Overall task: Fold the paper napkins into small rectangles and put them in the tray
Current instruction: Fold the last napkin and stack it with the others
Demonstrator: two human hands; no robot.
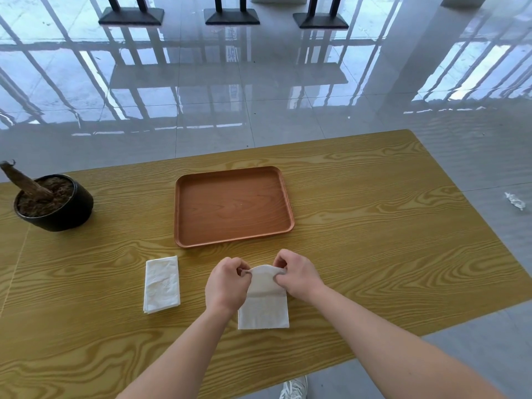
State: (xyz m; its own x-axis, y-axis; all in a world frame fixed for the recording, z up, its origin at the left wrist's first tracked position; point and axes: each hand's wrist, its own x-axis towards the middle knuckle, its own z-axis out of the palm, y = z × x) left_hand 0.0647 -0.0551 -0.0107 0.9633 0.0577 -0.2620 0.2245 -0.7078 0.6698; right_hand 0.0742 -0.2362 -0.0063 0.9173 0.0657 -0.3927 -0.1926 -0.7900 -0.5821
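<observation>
A white paper napkin lies on the wooden table in front of me. Its far edge is lifted and curled toward me. My left hand pinches the far left corner and my right hand pinches the far right corner. The near half of the napkin rests flat. A brown wooden tray sits just beyond my hands with nothing in it. A second white napkin, a flat rectangle, lies to the left of my left hand.
A black pot with soil and a dry stem stands at the table's left. A crumpled white paper lies on the glossy tiled floor to the right. The table's right edge runs diagonally. A shoe shows below the near edge.
</observation>
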